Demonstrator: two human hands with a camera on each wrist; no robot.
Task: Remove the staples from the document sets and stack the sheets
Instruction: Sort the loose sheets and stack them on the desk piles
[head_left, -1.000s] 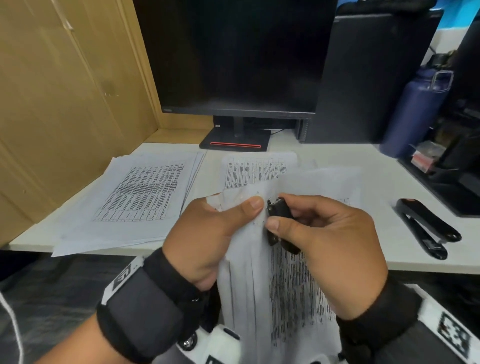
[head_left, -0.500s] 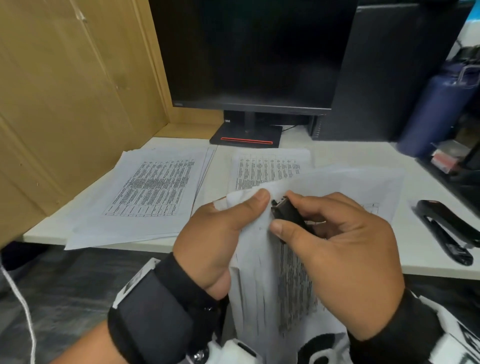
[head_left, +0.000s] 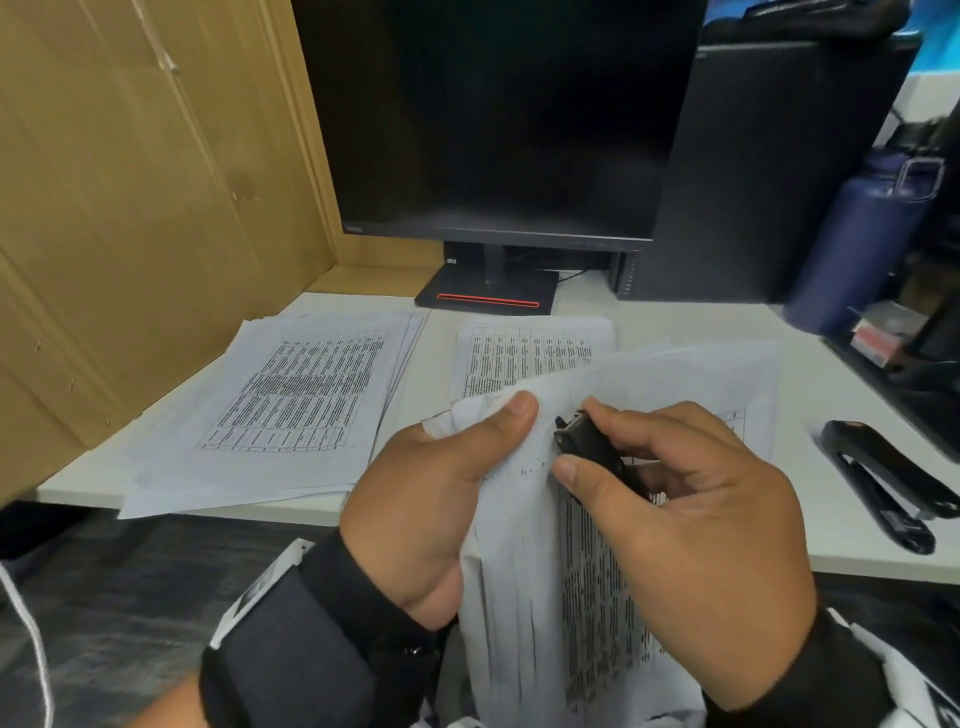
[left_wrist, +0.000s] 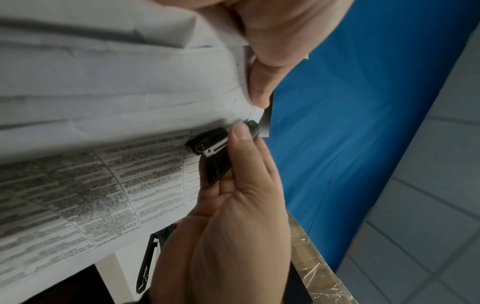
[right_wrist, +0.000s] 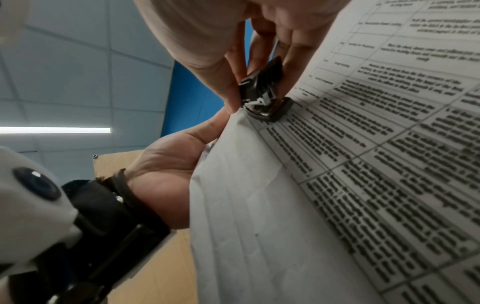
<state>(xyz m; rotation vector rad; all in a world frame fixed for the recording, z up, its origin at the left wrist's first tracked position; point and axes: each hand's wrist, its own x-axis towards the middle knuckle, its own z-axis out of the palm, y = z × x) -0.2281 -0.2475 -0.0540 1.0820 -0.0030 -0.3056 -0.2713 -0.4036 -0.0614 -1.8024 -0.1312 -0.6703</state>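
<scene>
Over the near edge of the white desk (head_left: 675, 322): one stapled document set (head_left: 545, 597), held up off the surface. Left hand (head_left: 431, 493) pinches its top corner, thumb pressed flat on the paper. Right hand (head_left: 691, 545) grips a small black staple remover (head_left: 587, 447) between thumb and fingers, its metal tip set against the sheet just beside the left thumb; in the right wrist view the tip touches the paper.

Against half a second ago: both hands keep the same grips; the remover's tip sits a little farther from the left thumb, and the whole scene has slid lower and rightward in the head view, so more of the monitor (head_left: 498, 119) shows.

Surface, placed from the monitor: a fanned stack of loose printed sheets (head_left: 291, 395) lies in front and to its left; a second printed sheet (head_left: 524, 353) lies directly in front of its stand, partly under the held set. Black stapler (head_left: 883, 483) lies well to the right, near the desk's front edge. Dark blue bottle (head_left: 857, 244) stands to the right at the back. Wooden panel (head_left: 130, 208) walls the left side; a black partition (head_left: 769, 171) stands right behind.
</scene>
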